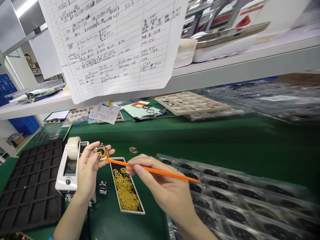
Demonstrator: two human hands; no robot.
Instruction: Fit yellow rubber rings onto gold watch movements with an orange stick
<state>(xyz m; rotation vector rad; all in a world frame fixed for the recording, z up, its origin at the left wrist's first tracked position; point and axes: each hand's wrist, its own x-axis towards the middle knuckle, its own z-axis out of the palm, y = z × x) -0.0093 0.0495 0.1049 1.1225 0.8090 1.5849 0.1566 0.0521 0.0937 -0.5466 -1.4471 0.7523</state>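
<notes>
My left hand (86,175) pinches a round, gold-coloured watch case (101,152) with its fingertips, holding it up above the bench. Yellow and black show inside its ring. Between thumb and fingers, my right hand (166,190) grips a slim orange pointed stick (162,172). One end of the stick reaches the lower right rim of the case; I cannot tell if it touches. Below lies a narrow white tray (132,212) with many yellow ring-shaped parts (126,191). Behind it, a second round metallic piece (133,150) rests on the green mat (120,131).
Left stand a white tape dispenser (61,180), a tally counter (102,188) and a black compartment tray (32,190). Clear plastic trays (225,186) of dark round parts fill the right. A handwritten sheet (112,50) hangs from the shelf (237,66); a beige tray (192,106) sits beneath.
</notes>
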